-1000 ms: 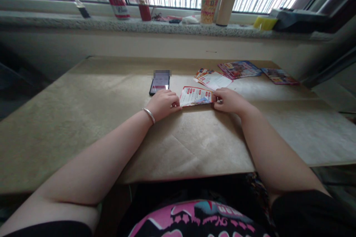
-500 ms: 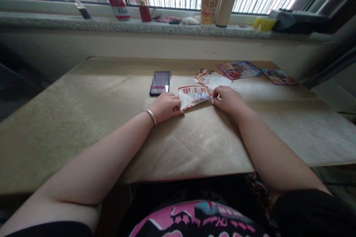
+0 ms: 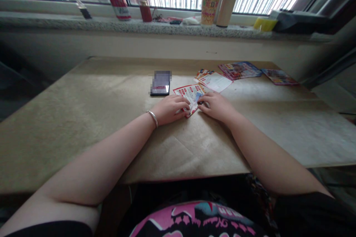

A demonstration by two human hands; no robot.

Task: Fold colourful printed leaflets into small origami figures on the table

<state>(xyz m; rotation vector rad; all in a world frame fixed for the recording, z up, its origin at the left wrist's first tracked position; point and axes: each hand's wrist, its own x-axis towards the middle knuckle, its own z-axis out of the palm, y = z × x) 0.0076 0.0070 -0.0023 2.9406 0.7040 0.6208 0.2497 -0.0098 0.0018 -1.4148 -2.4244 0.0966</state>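
Between my hands lies a white printed leaflet (image 3: 189, 92) with red labels and a red edge, low over the table. My left hand (image 3: 172, 109), with a silver bangle (image 3: 152, 118) at its wrist, has its fingers curled on the leaflet's near left part. Closed at the leaflet's right edge, my right hand (image 3: 213, 106) grips it with the fingertips. Just beyond, several similar leaflets (image 3: 216, 81) lie fanned out. Behind my left hand a dark phone (image 3: 161, 83) rests on the table, its screen partly blurred.
Colourful booklets (image 3: 240, 70) lie at the back right, with another one (image 3: 279, 76) beside them. The beige table (image 3: 83, 118) meets a wall under a stone windowsill (image 3: 167, 27). On the sill stand a red can (image 3: 119, 5), a patterned cup (image 3: 210, 6) and a yellow object (image 3: 265, 24).
My right hand has moved left and slightly nearer, toward my left hand. The leaflet has turned and shifted left, and my left fingers now reach further over it.
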